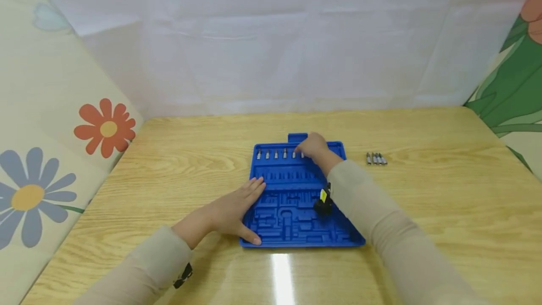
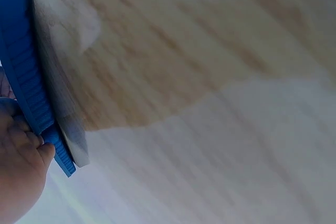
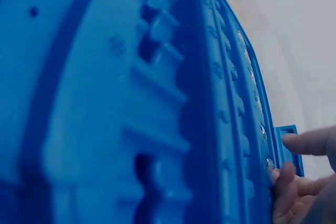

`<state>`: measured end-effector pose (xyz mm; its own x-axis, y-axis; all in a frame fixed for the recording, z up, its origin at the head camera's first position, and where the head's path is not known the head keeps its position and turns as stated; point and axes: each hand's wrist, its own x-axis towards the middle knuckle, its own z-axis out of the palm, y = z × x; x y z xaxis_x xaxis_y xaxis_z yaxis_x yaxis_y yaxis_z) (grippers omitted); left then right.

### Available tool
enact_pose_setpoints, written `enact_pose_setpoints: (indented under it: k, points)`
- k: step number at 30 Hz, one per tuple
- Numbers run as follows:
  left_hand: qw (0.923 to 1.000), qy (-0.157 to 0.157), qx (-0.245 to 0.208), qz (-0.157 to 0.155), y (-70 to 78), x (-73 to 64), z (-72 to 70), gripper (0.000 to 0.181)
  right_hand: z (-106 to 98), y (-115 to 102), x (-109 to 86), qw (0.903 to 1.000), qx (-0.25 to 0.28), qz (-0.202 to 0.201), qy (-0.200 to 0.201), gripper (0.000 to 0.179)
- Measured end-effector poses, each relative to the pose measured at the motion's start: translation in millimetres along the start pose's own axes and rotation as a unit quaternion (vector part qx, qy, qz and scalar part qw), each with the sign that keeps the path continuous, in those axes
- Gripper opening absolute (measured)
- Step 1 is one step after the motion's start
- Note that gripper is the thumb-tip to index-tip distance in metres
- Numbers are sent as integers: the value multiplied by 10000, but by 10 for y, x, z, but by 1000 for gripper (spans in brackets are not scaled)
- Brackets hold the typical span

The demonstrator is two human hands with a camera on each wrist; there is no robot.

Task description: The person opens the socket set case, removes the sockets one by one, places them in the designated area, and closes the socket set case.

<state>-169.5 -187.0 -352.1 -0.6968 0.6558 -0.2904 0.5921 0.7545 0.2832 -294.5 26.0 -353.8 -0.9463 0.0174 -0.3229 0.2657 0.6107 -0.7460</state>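
Likely to steady the case (image 1: pixel 302 244) on the counter (image 1: pixel 190 149), my left hand (image 1: pixel 235 208) lies spread against its left edge. My right hand's (image 1: pixel 315 146) fingers are at the seated bits (image 1: pixel 276 155); whether pinching, I can't tell. Loose bits (image 1: pixel 375 159) lie rightward, probably for reach.

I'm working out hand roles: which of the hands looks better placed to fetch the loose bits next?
Probably the right hand: it is at the far end of the blue case, nearer the loose bits. The left hand rests on the case's left edge, with the case between it and them.
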Motion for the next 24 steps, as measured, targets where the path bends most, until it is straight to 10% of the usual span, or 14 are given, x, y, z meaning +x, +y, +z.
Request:
enact_pose_setpoints:
  k: [7, 15, 24]
  points:
    - [9996, -106, -224, -131, 13, -8, 12, 117, -7, 35, 38, 9950, 805, 527, 285, 23]
    - [9997, -51, -210, -71, 12, -9, 26, 117, -24, 111, 137, 9969, 484, 127, -609, 8]
    - [9999, -47, -111, -76, 5, 5, 10, 116, -11, 174, 187, 9971, 631, -93, -414, 14]
